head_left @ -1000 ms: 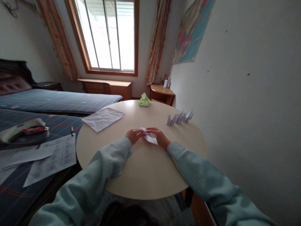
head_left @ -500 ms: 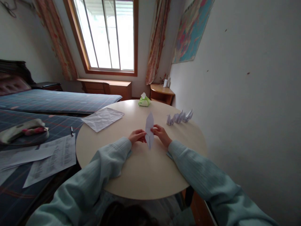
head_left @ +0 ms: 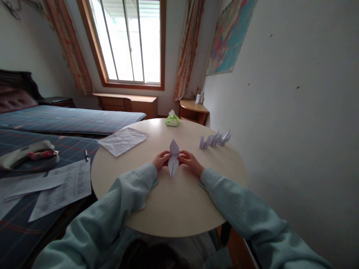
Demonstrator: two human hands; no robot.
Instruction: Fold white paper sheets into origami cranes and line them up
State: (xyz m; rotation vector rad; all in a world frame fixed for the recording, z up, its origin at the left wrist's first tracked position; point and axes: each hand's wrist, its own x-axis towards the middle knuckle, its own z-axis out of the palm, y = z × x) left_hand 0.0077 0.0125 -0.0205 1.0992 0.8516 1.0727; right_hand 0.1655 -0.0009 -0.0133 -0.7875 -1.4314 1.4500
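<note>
A folded white paper piece, long and pointed at both ends, lies near the middle of the round beige table. My left hand pinches its left side and my right hand pinches its right side, fingers closed on it. Both arms wear light blue sleeves. Several finished folded paper figures stand in a row to the right, beyond my right hand.
A creased white sheet lies at the table's left rear, a green tissue pack at the far edge. The bed on the left holds printed papers, a pen and a pencil case. A wall rises on the right.
The paper piece was lying flat under my hands, then was lifted upright, and now has come lower toward the table. Both hands have kept hold of it.
</note>
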